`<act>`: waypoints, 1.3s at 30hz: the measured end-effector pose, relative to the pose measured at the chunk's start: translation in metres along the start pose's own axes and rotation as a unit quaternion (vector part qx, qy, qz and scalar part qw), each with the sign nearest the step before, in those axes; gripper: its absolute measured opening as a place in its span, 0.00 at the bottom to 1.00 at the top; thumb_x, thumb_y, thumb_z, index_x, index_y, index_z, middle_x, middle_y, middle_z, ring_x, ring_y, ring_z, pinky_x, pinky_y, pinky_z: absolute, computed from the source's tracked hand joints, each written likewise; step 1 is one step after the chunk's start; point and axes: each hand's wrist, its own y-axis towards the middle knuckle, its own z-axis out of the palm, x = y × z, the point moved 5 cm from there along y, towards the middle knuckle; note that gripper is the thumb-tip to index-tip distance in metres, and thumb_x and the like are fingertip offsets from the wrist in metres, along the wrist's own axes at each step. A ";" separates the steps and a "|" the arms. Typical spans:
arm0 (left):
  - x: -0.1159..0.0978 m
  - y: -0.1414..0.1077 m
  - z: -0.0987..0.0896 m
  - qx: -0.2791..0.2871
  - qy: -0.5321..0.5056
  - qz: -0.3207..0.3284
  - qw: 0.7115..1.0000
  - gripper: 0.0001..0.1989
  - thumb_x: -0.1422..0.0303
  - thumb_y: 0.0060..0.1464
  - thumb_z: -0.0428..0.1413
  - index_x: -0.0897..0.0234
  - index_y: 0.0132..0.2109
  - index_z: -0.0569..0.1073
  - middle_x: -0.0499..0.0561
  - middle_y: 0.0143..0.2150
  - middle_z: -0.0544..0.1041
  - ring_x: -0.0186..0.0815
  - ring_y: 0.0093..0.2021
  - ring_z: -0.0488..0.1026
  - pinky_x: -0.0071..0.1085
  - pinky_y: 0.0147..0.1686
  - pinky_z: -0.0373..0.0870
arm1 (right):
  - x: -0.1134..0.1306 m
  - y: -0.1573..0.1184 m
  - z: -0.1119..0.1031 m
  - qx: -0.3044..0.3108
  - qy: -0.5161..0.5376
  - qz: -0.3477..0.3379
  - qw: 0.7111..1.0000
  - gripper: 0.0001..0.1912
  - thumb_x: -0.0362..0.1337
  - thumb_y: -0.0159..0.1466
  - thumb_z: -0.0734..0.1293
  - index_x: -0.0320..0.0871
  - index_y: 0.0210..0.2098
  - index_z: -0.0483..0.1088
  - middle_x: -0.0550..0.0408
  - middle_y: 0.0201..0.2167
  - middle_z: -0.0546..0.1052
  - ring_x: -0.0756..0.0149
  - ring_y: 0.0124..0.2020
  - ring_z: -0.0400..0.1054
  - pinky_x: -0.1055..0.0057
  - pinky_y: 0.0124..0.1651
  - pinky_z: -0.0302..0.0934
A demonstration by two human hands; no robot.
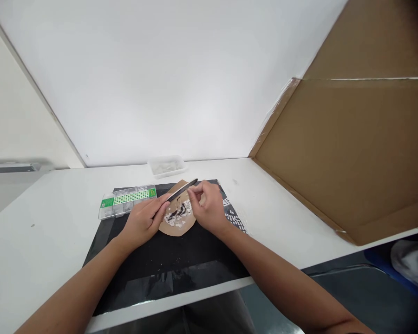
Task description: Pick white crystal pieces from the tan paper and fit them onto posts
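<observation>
- Jutting in at the far left, a grey bar [12, 168] sits low against the pale wall.
- Next, the white table [38, 232] spreads under everything at work, a small dark speck lying on its left part.
- A clear compartment box [128, 202] with a green-and-white label lies slightly askew, overlapping the far left corner of the black mat [167, 262].
- That mat covers the middle of the table; its near edge is glossy, and tiny pale crumbs dot its surface.
- The left hand [144, 220] reaches in over the mat, thumb and fingers closed on the near end of a slim dark strip [183, 189].
- The strip is held up at a slant over the brown paper sheet, its free end pointing away and to the right; its upper edge looks pale.
- Behind the mat, near the wall, stands a shallow translucent plastic tray [166, 166], its pale contents too blurred to name.
- Below the strip, the brown paper sheet [176, 230] lies on the mat, bearing white and dark scraps [177, 212].
- The right hand [209, 204] is curled beside the strip's free end, thumb and forefinger brought together; I cannot tell whether they grasp anything or touch the strip.
- Past the right wrist, small white pieces [237, 221] lie in rows along the mat's right edge.
- Farthest right, a large brown cardboard panel [341, 144] stands on the table.
</observation>
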 end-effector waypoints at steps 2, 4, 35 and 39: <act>0.000 0.000 0.002 0.016 -0.005 0.002 1.000 0.17 0.66 0.69 0.48 0.64 0.59 0.73 0.55 0.44 0.83 0.39 0.40 0.80 0.32 0.41 0.75 | 0.004 -0.002 0.003 0.026 0.014 -0.015 0.999 0.08 0.38 0.69 0.64 0.46 0.33 0.66 0.58 0.27 0.73 0.65 0.31 0.69 0.61 0.46 0.58; 0.001 0.000 0.002 0.019 -0.009 0.000 1.000 0.18 0.66 0.69 0.48 0.65 0.60 0.72 0.55 0.42 0.83 0.39 0.40 0.80 0.32 0.40 0.75 | 0.004 -0.003 0.003 0.026 0.019 -0.011 0.999 0.08 0.38 0.69 0.64 0.46 0.33 0.67 0.58 0.27 0.73 0.65 0.31 0.69 0.61 0.47 0.58; 0.001 -0.001 0.003 0.015 0.010 0.010 1.000 0.17 0.66 0.69 0.48 0.64 0.60 0.71 0.53 0.38 0.82 0.37 0.36 0.78 0.32 0.38 0.73 | -0.016 0.004 -0.001 -0.022 0.026 0.067 0.997 0.07 0.39 0.67 0.66 0.45 0.32 0.68 0.57 0.27 0.76 0.65 0.28 0.70 0.63 0.42 0.61; -0.001 0.000 0.004 0.021 0.006 0.003 1.000 0.18 0.65 0.70 0.47 0.63 0.62 0.70 0.53 0.37 0.80 0.38 0.36 0.77 0.33 0.38 0.72 | -0.014 0.002 -0.001 -0.029 0.033 0.058 0.997 0.07 0.39 0.67 0.66 0.45 0.32 0.68 0.58 0.27 0.75 0.65 0.29 0.70 0.64 0.42 0.61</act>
